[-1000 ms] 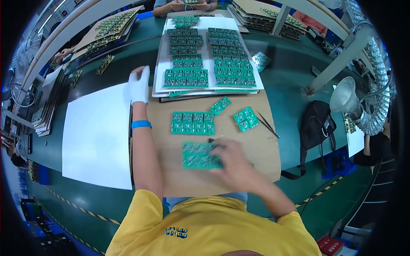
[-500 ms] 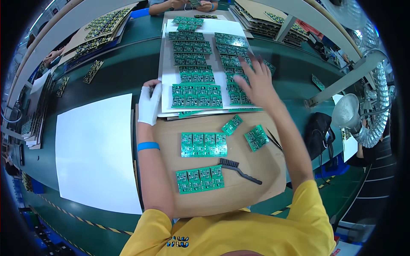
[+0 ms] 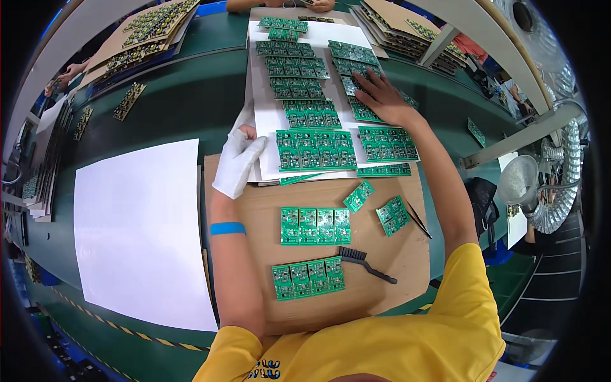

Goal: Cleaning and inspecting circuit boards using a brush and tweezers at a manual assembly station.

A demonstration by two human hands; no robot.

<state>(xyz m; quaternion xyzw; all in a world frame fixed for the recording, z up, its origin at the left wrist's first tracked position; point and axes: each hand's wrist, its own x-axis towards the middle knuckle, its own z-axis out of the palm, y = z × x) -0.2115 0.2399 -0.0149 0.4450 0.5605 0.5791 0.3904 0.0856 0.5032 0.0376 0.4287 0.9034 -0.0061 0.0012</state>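
Observation:
My left hand [image 3: 237,160] wears a white glove and rests on the left edge of a white sheet [image 3: 267,121] covered with rows of green circuit board panels [image 3: 315,148]. My right hand [image 3: 380,97], bare, lies flat with fingers spread on the panels in the right column, holding nothing. Nearer to me, on a brown cardboard sheet [image 3: 394,267], lie two more green panels [image 3: 315,225] [image 3: 308,277], two small board pieces [image 3: 358,195] [image 3: 393,214], a black brush [image 3: 366,263] and tweezers [image 3: 418,220].
A large blank white sheet [image 3: 137,229] lies on the green table to my left. Stacks of boards on cardboard [image 3: 143,35] sit at the far left and far right. Another person's hands [image 3: 305,5] are at the far edge. A fan [image 3: 560,184] stands right.
My right hand left the panel on the cardboard, put down the brush, and reached far forward onto the right column of panels. My left hand stayed at the sheet's edge.

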